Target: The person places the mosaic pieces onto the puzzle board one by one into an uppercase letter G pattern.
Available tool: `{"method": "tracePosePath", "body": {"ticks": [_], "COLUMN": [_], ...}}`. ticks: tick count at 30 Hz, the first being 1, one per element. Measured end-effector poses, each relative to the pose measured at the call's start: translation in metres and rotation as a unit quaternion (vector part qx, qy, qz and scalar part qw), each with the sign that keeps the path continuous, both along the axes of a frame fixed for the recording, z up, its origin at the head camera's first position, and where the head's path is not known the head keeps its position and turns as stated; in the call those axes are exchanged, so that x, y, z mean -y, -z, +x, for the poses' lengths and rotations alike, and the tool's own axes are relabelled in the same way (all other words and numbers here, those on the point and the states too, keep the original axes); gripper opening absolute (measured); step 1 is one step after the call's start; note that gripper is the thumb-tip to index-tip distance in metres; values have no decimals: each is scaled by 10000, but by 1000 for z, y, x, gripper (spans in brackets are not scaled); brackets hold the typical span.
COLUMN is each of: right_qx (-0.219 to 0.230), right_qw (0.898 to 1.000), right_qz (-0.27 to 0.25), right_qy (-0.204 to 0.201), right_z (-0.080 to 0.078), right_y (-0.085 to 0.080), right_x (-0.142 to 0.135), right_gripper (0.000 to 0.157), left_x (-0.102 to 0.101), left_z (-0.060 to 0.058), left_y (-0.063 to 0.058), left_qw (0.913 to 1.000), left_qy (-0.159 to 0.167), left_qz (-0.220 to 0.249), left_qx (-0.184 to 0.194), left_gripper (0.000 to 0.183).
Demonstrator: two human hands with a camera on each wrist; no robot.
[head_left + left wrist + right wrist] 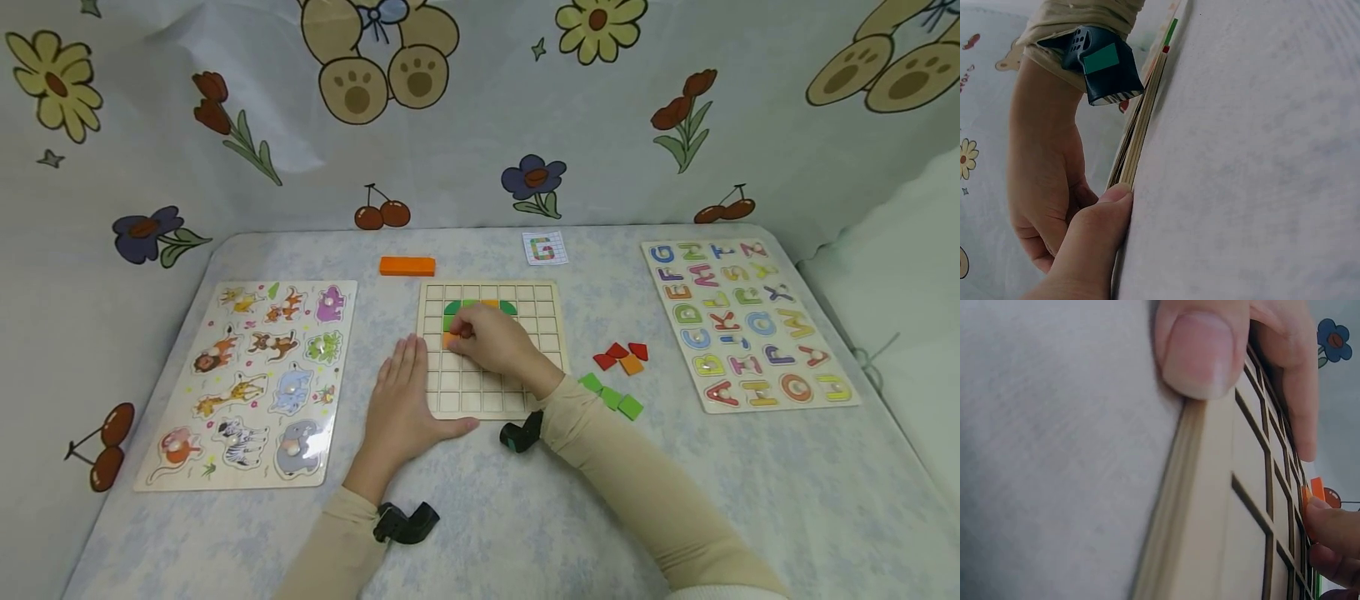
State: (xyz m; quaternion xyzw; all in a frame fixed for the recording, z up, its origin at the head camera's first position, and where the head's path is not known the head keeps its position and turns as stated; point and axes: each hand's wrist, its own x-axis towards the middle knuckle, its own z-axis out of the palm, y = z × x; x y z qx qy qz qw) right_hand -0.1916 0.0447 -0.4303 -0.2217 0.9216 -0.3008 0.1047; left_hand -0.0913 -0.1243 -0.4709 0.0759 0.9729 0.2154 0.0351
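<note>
Centre frame — right hand (491, 335) pinches orange tile (448, 340) at gridded board (487, 402). Just left of centre — left hand (405, 400), fingers straight, unclenched, thumb touching board's lower edge.

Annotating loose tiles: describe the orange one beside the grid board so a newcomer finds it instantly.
Mid-table, find the wooden grid board. Just right of it lie red pieces, with green tiles below them in the head view. By the reds sits the orange tile, the only orange one in that loose group.
</note>
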Motion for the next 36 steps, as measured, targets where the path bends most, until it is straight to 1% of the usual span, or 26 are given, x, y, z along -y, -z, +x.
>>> {"method": "tracePosePath", "body": {"ticks": [7, 10, 14, 17, 21, 25, 28, 32, 36], "right_qx": [-97, -35, 198, 415, 554, 606, 717, 723, 592], "right_qw": [9993, 9990, 9990, 9984, 9954, 9925, 9920, 9928, 9947], "right_qz": [247, 279, 286, 392, 775, 1066, 1034, 938, 788], "right_qy": [-278, -347, -265, -60, 84, -16, -111, -192, -299], "right_z": [7, 12, 20, 25, 31, 37, 41, 45, 47], "right_y": [-5, -9, -18, -24, -29, -30, -28, -24, -21], "right_x": [-7, -17, -42, -66, -101, -134, -153, -168, -176], "right_gripper": [8, 12, 24, 25, 27, 31, 33, 34, 28], "left_x": [0, 0, 0, -1, -2, -2, -2, -2, -4], "left_z": [0, 0, 0, 0, 0, 0, 0, 0, -1], "left_y": [1, 1, 1, 0, 0, 0, 1, 2, 2], "left_qw": [10000, 10000, 9999, 9999, 9999, 9999, 9999, 9999, 9999], "left_qy": [-27, -58, -83, -99, -124, -107, -100, -103, -106], "left_qz": [-32, -29, -36, -31, 10, 39, 34, 41, 74], "left_qx": [-50, 0, 46, 90, 117, 62, 56, 65, 62], "left_gripper": [141, 142, 142, 141, 141, 141, 142, 142, 142]}}
